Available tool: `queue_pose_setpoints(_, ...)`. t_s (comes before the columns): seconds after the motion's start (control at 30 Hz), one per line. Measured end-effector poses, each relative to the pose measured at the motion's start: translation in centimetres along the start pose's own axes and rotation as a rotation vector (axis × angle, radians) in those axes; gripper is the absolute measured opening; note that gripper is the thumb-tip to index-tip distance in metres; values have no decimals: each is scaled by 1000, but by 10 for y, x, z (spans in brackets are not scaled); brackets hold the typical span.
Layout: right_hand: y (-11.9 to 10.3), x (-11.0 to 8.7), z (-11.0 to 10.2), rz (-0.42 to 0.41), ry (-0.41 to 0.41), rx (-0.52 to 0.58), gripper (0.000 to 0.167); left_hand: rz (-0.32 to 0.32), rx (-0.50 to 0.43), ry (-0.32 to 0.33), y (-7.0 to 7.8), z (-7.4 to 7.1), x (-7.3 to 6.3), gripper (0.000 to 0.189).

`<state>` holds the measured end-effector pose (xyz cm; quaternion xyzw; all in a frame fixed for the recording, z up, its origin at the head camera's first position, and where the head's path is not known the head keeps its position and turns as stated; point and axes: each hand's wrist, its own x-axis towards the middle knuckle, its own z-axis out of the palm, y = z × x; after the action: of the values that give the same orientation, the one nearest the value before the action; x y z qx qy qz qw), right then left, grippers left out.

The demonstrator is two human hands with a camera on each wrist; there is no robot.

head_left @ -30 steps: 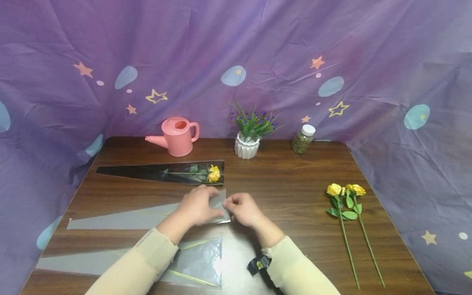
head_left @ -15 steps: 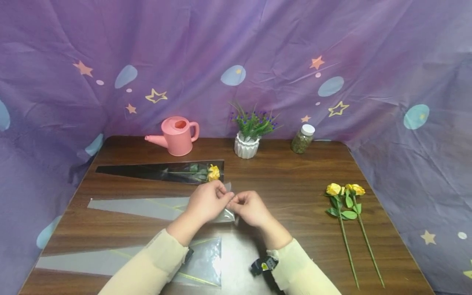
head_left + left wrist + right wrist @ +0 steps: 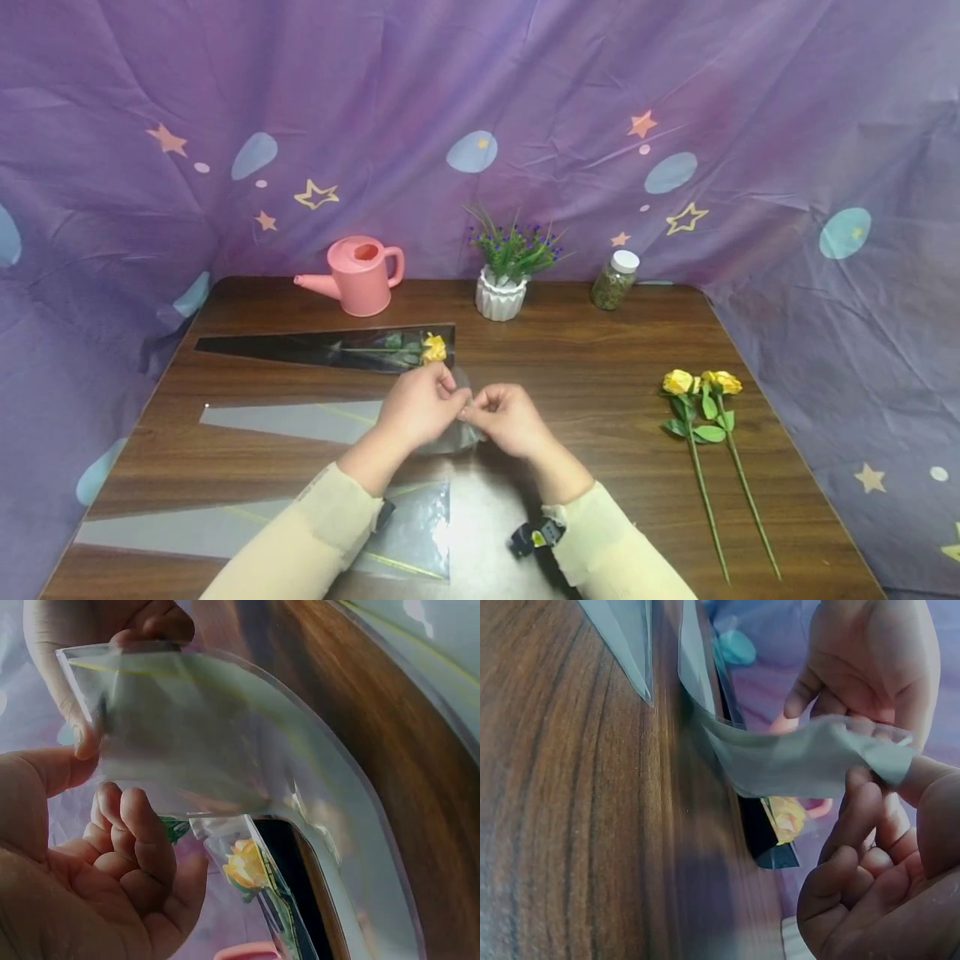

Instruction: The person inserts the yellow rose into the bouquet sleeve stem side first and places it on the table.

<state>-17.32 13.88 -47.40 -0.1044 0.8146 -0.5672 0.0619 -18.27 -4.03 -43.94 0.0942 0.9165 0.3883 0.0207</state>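
Above the middle of the table, my left hand (image 3: 420, 407) and right hand (image 3: 512, 423) meet at the wide end of a see-through tapered flower sleeve (image 3: 330, 422). Each pinches its edge between thumb and fingers. In the left wrist view this end of the sleeve (image 3: 180, 720) is lifted and bends in a curve. The right wrist view shows the raised sleeve (image 3: 787, 761) between both hands' fingertips. Its narrow tip stays low, toward the left. Whether the mouth is parted cannot be made out. Just behind lies a black-backed sleeve (image 3: 262, 344) with a yellow rose (image 3: 434, 348) inside.
Nearer me lies another clear sleeve (image 3: 412, 533), partly under my left forearm. Two yellow roses (image 3: 701, 433) with long stems lie at right. Along the back stand a pink watering can (image 3: 362, 279), a white potted plant (image 3: 501, 296) and a lidded jar (image 3: 615, 283).
My left hand has moved right and its fingers have closed on the sleeve's edge beside my right hand. The sleeve has shifted right and turned, its wide end now raised and bent.
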Motion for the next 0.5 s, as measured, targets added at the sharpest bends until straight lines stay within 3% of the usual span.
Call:
queue_pose_setpoints(0.17, 2, 1, -3, 64, 44, -12, 26, -23, -8, -4, -3, -5, 0, 8)
queue_pose_setpoints(0.33, 7, 2, -12, 76, 76, -82, 27, -35, -10, -12, -5, -10, 0, 6)
queue_pose_setpoints(0.5, 9, 2, -21, 69, 25, -76, 20, -46, 44, -17, -4, -10, -1, 8)
